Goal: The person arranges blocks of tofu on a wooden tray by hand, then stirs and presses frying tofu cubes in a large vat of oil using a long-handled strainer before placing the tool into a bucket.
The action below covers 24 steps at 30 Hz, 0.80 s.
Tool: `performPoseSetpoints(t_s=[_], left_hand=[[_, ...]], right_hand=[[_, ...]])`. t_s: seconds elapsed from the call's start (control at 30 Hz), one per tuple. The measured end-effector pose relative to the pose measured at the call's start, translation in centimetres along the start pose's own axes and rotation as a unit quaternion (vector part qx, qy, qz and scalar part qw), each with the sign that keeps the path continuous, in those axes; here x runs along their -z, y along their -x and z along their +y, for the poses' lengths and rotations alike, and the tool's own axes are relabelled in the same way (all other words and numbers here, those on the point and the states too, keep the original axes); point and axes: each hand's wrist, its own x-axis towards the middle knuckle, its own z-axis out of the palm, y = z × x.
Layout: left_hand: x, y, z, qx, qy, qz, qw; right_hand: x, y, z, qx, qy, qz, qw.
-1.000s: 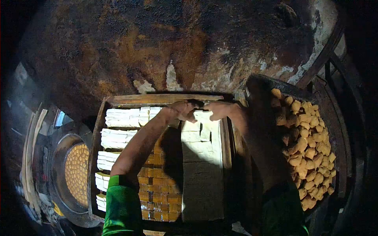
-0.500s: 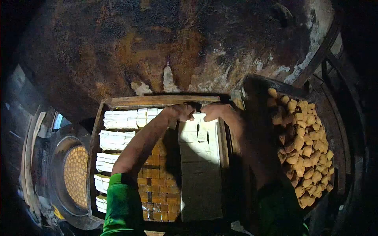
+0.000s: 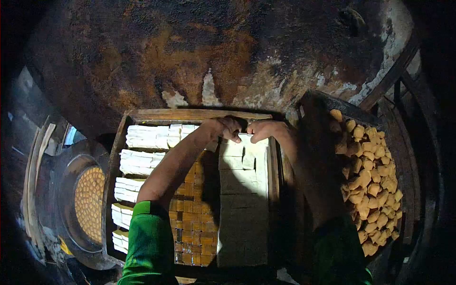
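Fingers point(image 3: 234, 137) curled at rectangular white blocks point(image 3: 236, 179), grip unclear; woven-slat tray point(image 3: 190, 221) beneath.

The person wears a green fabric top with short sleeves. The bright green left sleeve point(image 3: 147, 247) shows creases and ends near the elbow in a lighter green band, with darker shading along its inner side. The dark green right sleeve point(image 3: 335, 251) lies mostly in shadow, its lower outer edge catching a brighter green sliver. The left forearm point(image 3: 178, 164), right forearm point(image 3: 306, 178), left grip point(image 3: 224, 129) and right grip point(image 3: 268, 129) are bare.
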Motion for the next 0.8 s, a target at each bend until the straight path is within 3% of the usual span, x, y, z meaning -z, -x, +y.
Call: performPoseSetpoints(t_s=[0.13, 0.23, 0.33, 0.43, 0.5, 0.57, 0.67, 0.8], left_hand=[[1.0, 1.5, 2.0, 0.03, 0.019, -0.033, 0.999], [0.7, 1.1, 1.8, 0.013, 0.048, 0.015, 0.999], [0.4, 0.2, 2.1, 0.04, 0.017, -0.048, 0.998], [-2.6, -1.4, 0.5, -0.09, 0.02, 0.109, 0.99], [-2.5, -1.5, 0.9, -0.011, 0.002, 0.019, 1.0], [-1.2, -0.2, 2.7, 0.054, -0.021, -0.063, 0.996], [-2.1, 1.7, 3.5, -0.04, -0.098, 0.089, 0.99], [-1.9, 3.1, 4.8, -0.044, -0.089, 0.13, 0.987]], right_hand=[[0.9, 0.6, 0.2, 0.006, -0.003, -0.039, 0.999], [1.1, 0.2, 0.4, 0.023, 0.009, -0.055, 0.998], [1.0, -0.9, 1.1, 0.028, 0.05, -0.091, 0.994], [1.6, 0.3, -0.4, 0.012, 0.087, -0.11, 0.99], [1.8, 1.2, -1.1, -0.005, 0.102, -0.108, 0.989], [1.7, 1.2, -1.1, 0.036, 0.086, -0.098, 0.991], [-0.1, 0.5, 0.4, 0.111, 0.059, -0.064, 0.99], [-1.0, 1.3, 0.6, 0.153, 0.045, -0.008, 0.987]])
